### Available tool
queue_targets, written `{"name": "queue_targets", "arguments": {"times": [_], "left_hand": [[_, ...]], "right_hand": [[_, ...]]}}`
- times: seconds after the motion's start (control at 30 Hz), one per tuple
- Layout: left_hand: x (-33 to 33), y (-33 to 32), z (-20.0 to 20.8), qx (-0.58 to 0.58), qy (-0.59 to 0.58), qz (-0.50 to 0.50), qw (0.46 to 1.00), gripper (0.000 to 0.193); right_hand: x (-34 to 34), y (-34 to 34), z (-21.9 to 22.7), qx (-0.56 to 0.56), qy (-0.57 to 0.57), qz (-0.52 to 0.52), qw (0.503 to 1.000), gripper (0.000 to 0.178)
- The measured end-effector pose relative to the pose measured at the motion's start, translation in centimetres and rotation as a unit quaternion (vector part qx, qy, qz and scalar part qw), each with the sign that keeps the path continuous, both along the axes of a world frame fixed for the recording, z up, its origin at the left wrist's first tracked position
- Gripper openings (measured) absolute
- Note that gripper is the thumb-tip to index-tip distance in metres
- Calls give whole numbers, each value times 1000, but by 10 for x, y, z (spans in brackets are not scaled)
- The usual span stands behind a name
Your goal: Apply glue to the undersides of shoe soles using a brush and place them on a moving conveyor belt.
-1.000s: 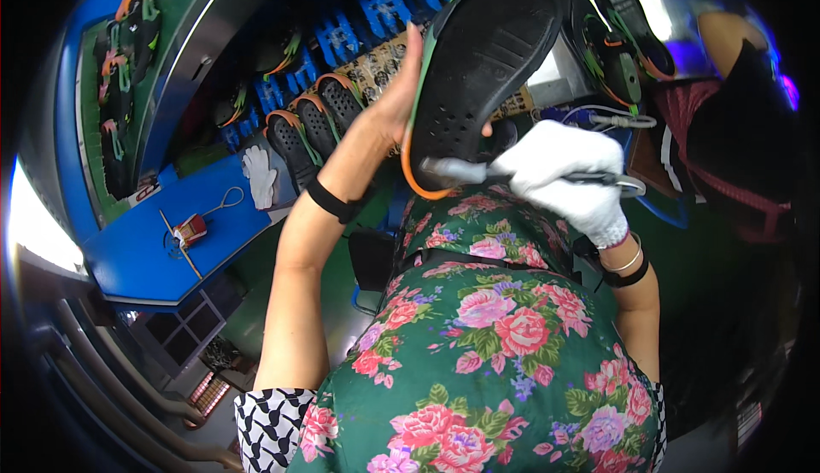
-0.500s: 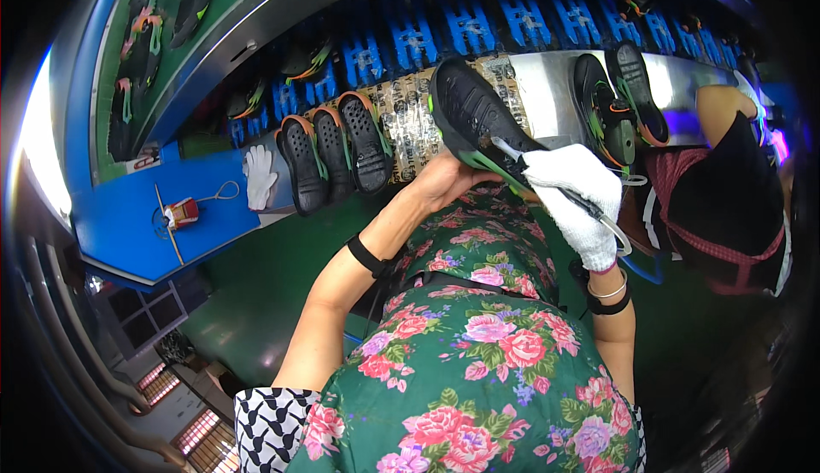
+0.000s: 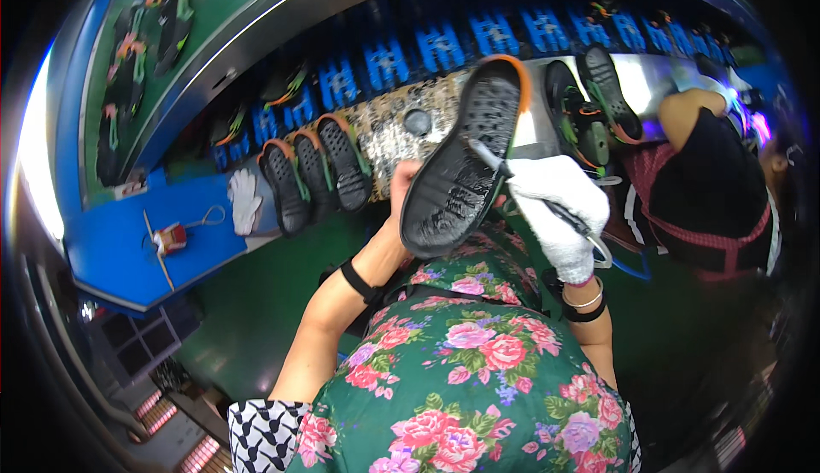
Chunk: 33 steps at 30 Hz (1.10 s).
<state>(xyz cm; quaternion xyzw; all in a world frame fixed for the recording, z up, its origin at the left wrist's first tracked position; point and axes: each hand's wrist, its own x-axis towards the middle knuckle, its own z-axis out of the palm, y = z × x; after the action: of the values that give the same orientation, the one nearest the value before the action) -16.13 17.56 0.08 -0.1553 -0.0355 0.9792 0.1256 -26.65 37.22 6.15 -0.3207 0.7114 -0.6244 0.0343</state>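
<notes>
My bare left hand (image 3: 401, 193) grips the edge of a black shoe (image 3: 465, 157) with an orange rim at its far end. Its face turned to me has holes at the far end and ridges at the near end, where the surface shines as if wet. The fingers behind the shoe are hidden. In a white knit glove, my right hand (image 3: 559, 208) closes round a slim brush (image 3: 489, 155) with a pale tip and a dark handle. A pale tube runs from it by the wrist. The tip touches the middle of the shoe face.
Several black shoes (image 3: 344, 166) stand at left, two more (image 3: 611, 93) at right. A taped brown sheet (image 3: 384, 125) bears a round dark pot (image 3: 418, 122). Blue holders (image 3: 440, 46) line the back. A glove (image 3: 245, 200) lies by a blue table (image 3: 111, 242). A co-worker (image 3: 713, 183) is at right.
The shoe has turned over and tilted, bringing its perforated, shiny face toward me and the orange rim into view. My left hand has shifted to its left edge. The brush stays on the shoe.
</notes>
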Motion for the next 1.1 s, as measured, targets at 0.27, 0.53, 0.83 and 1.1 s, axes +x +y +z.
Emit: {"name": "queue_targets", "arguments": {"times": [0.27, 0.53, 0.83, 1.1], "left_hand": [[-3, 14, -7, -129, -75, -5, 989, 102], [-15, 24, 12, 37, 51, 29, 998, 93], [3, 21, -21, -145, -10, 10, 989, 80], [-9, 20, -18, -233, -55, 25, 971, 81]], "right_hand": [[-4, -5, 31, 27, 128, 23, 991, 24], [-10, -15, 47, 49, 224, 38, 973, 35], [4, -22, 30, -1, 135, 74, 988, 37], [11, -26, 19, 6, 151, 29, 988, 27]]}}
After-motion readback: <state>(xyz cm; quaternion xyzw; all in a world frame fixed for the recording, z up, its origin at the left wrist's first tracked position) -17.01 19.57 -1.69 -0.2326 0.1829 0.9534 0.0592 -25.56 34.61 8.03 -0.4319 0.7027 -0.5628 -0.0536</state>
